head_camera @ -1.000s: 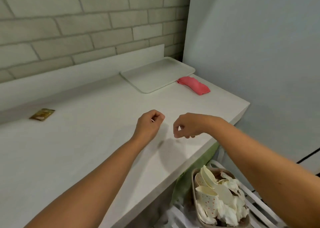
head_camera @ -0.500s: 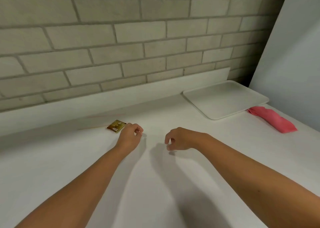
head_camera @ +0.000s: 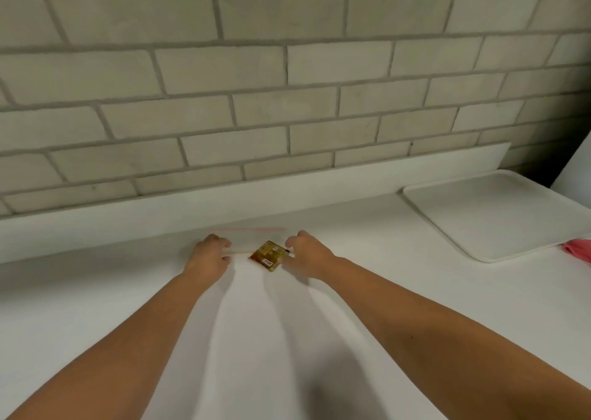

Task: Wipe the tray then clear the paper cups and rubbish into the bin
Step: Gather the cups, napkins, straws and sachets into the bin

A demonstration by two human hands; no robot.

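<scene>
A small gold-brown sachet [head_camera: 268, 255] lies flat on the white counter [head_camera: 287, 339] near the back ledge. My right hand [head_camera: 308, 253] is at its right corner, with fingers spread and the tips touching the sachet. My left hand [head_camera: 211, 255] rests just left of it with the fingers curled down over the end of a thin pale stick [head_camera: 240, 252]; I cannot see if it grips the stick. The white tray [head_camera: 492, 215] sits bare at the far right. A pink cloth [head_camera: 580, 250] lies at the tray's near corner, cut off by the frame edge.
A brick wall [head_camera: 287, 68] and a low white ledge [head_camera: 128, 221] close off the back of the counter. A faint pink strip [head_camera: 249, 229] lies at the foot of the ledge behind my hands. The bin is out of view.
My view has swung left and away from the bin. Both hands have moved forward to the sachet: the left now lies left of it on the stick, the right at its right corner.
</scene>
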